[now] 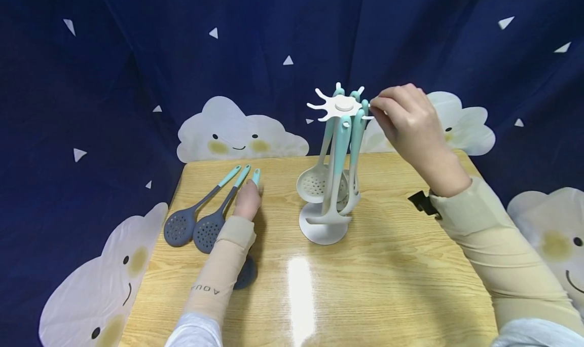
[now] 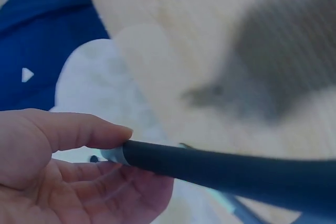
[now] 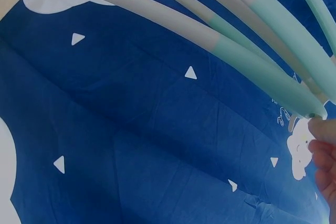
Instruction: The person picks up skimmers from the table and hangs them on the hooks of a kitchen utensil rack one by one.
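A white rack [image 1: 323, 234] with a star-shaped top of hooks stands on the table, holding several mint-handled utensils with pale heads. Among them are a skimmer [image 1: 314, 183] and a flat-ended turner [image 1: 329, 218]. My right hand [image 1: 408, 121] pinches the hook end of one mint handle [image 3: 273, 80]; which head belongs to it is unclear. My left hand [image 1: 248, 201] is low at the table's left side, thumb and fingers round the handle of a dark utensil [image 2: 210, 167] with a mint end. Its dark rounded head [image 1: 246, 274] is partly behind the forearm.
Two dark skimmers, one farther left [image 1: 179, 228] and one nearer the left hand [image 1: 208, 231], lie side by side on the wooden table [image 1: 388, 286]. A dark blue curtain [image 1: 255, 12] with cloud prints hangs behind and beside the table.
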The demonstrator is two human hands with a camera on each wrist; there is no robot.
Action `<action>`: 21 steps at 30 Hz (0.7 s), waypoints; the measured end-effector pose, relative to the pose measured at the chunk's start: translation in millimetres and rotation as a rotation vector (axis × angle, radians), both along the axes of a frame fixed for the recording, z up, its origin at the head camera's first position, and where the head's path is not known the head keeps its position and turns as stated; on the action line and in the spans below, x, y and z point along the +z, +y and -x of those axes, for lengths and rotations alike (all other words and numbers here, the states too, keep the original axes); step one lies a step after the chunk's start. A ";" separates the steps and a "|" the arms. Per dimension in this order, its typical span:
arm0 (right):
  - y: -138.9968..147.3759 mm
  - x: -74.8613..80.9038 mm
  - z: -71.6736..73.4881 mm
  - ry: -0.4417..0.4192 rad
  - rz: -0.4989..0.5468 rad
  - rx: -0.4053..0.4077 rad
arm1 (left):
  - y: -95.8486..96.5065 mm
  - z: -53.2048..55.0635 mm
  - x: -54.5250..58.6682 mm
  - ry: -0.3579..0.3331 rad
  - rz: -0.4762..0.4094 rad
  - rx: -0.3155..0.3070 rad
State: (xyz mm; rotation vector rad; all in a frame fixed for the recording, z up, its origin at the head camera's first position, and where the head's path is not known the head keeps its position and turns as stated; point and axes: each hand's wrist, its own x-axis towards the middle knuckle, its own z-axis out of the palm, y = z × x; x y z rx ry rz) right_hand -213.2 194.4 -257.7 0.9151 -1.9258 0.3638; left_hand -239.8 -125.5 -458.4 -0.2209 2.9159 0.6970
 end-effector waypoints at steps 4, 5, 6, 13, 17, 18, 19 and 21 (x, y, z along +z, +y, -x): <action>-0.9 0.0 -0.2 0.007 0.013 0.008 | 4.1 -3.4 12.1 0.040 0.016 -0.015; -1.0 0.0 -0.3 0.008 0.015 0.009 | 5.3 -4.6 15.1 0.050 0.013 -0.019; -1.0 0.1 -0.4 0.008 0.013 0.008 | 6.5 -5.8 17.9 0.063 0.014 -0.026; -1.4 -0.3 -0.3 0.008 0.023 0.010 | 14.8 -17.0 36.6 0.179 -0.008 -0.057; -2.3 -0.7 -0.3 0.012 0.038 0.017 | 18.5 -23.1 48.3 0.282 -0.041 -0.088; -2.3 -0.7 -0.3 0.012 0.038 0.018 | 19.3 -24.2 50.9 0.310 -0.052 -0.094; -2.2 -0.6 -0.3 0.012 0.037 0.018 | 20.2 -25.3 53.8 0.332 -0.059 -0.101; -2.0 -0.7 -0.3 0.010 0.033 0.016 | 22.1 -27.5 59.3 0.370 -0.077 -0.107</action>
